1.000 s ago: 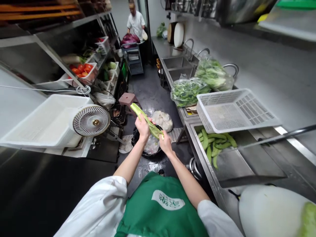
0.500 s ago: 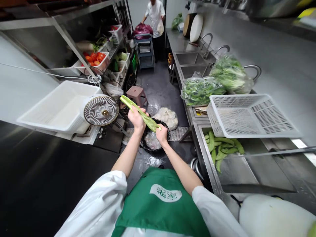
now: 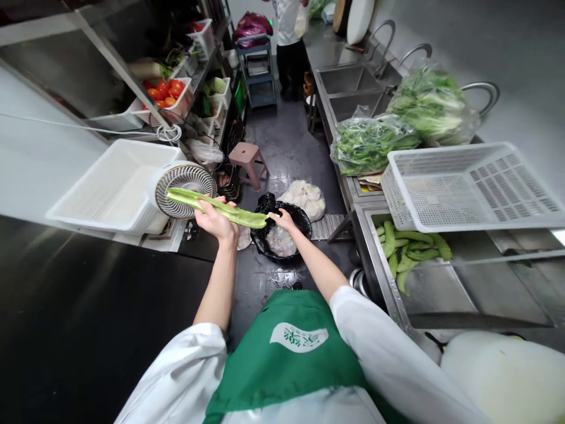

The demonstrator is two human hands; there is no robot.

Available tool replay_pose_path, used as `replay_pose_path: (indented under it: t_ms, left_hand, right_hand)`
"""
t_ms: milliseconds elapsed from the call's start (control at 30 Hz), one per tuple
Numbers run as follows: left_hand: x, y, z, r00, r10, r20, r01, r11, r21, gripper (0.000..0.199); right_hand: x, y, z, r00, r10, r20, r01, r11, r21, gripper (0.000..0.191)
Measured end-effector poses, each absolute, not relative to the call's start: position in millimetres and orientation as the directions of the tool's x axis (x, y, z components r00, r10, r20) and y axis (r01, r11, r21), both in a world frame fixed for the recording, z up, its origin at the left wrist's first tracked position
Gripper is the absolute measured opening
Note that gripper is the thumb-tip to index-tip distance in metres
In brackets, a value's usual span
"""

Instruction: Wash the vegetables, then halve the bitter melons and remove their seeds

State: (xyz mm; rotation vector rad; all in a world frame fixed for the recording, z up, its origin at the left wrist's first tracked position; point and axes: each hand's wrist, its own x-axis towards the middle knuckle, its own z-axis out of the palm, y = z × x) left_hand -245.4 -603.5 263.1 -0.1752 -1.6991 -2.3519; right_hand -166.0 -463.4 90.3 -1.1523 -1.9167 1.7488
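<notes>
A long, light green gourd, seemingly split open lengthwise, lies across both my hands in front of me. My left hand is wrapped round its middle from below, with the fingertips showing over the far edge. At the right end of the gourd, my right hand pinches with thumb and fingers at the tip. Whether a bit of pulp is between those fingers is too small to tell. Below my right hand stands a bin lined with a black bag, with pale scraps and clear plastic inside.
A round fan stands behind the gourd's left end, beside a white tub. More green gourds lie in the right sink under a white basket. Bagged greens, a stool and a person are farther off.
The gourd has swung flatter, its far end moving left in front of the fan. My right hand's fingers have shifted to the very tip. The view has shifted slightly.
</notes>
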Motion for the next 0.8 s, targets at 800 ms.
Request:
replay_pose_path:
  t_ms: [800]
  left_hand:
    - [221.5,-431.0,138.2,0.15,0.893,-0.424,-0.395,0.447,0.802,0.033]
  right_hand:
    - [334.3,-539.6,77.0,-0.153,0.928,-0.339,-0.15,-0.361,-0.92,0.051]
